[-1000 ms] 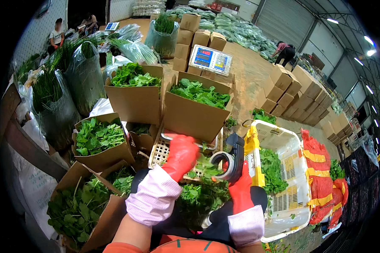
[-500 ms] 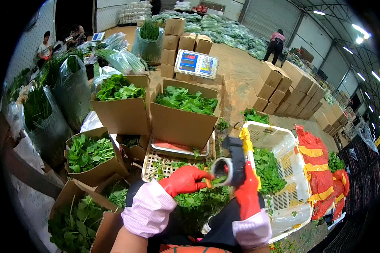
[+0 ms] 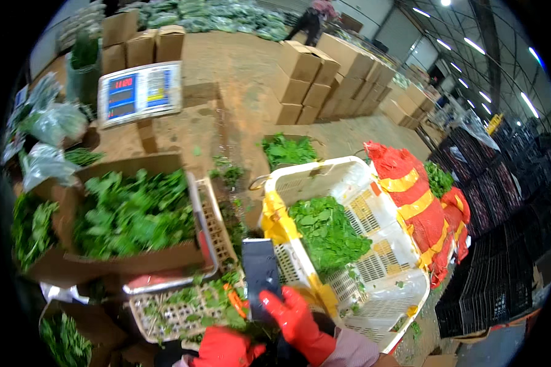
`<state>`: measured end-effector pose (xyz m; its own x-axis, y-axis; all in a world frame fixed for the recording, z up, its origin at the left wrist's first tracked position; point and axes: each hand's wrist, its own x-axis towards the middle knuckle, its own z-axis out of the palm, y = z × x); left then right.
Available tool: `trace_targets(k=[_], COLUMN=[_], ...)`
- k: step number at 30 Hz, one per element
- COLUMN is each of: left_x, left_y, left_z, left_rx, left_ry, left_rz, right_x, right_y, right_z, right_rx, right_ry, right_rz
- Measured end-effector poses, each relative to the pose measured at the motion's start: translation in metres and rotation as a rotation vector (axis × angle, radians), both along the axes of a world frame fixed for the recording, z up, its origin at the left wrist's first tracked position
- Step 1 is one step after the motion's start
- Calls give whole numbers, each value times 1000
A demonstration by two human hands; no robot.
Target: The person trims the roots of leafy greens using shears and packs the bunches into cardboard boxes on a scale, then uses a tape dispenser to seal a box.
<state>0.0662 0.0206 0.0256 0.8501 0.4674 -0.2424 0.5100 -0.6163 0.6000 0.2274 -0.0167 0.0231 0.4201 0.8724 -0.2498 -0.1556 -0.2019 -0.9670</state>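
Note:
My right hand [image 3: 299, 324], in a red rubber glove, is at the lower middle, its fingers around the lower end of a dark, flat-topped tool [image 3: 260, 269] that resembles a tape dispenser. My left hand [image 3: 221, 348], gloved in red too, is at the bottom edge beside it, smeared by motion; its fingers and anything in them do not show clearly. Just above it, an orange strip-like thing [image 3: 234, 300] lies among loose leaves on a cream slatted crate [image 3: 159, 312]. A white plastic basket [image 3: 379, 244], partly edged with yellow tape, stands right of my hands with leafy greens [image 3: 327, 235] inside.
A cardboard box of greens [image 3: 134, 269] stands at left, with a digital scale [image 3: 141, 95] beyond it. Red-and-yellow sacks [image 3: 413, 199] lean by the basket. Black crates [image 3: 490, 287] stack at right. Cartons [image 3: 306, 76] and another person [image 3: 312, 21] are farther back.
The view has swung right and closer, so boxes and scale shift left. Both hands now appear lower. The dark tool's white-rimmed ring, visible before by my left fingers, no longer shows.

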Motion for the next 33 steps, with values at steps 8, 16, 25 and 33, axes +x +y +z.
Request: trace_targets(k=[8, 16, 25, 33], left_x=[36, 13, -38, -48], left_y=[42, -34, -12, 49], left_z=[-77, -152, 37, 241], left_rx=[-470, -591, -511, -363], left_ry=[83, 386, 387, 165], left_rz=[-87, 421, 424, 880], right_x=[37, 39, 99, 227], right_y=[31, 2, -26, -80], right_z=[-19, -26, 136, 196], right_rx=[-404, -618, -911, -726], right_ry=[-51, 30, -100, -547], right_rz=[120, 195, 102, -155])
